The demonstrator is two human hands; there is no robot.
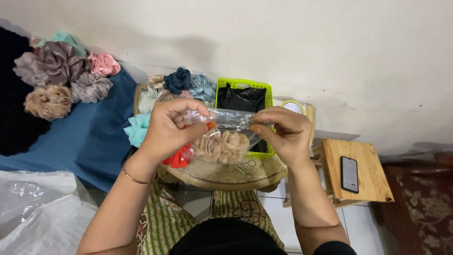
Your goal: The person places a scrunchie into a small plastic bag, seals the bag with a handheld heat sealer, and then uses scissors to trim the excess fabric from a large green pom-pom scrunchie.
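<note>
While a blue cloth (89, 137) heaped with scrunchies (59, 78) lies far left, both hands pinch a clear plastic bag (231, 130) over the round table (226, 175): left hand (167, 130) and right hand (283, 132) fingers clamped on its top edge, a beige scrunchie (222, 146) inside.

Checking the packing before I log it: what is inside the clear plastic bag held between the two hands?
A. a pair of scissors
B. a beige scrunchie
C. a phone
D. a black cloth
B: the clear plastic bag, pinched at its top edge by the left hand and right hand, shows a beige scrunchie through the film; the phone lies apart on the wooden stool.
</note>
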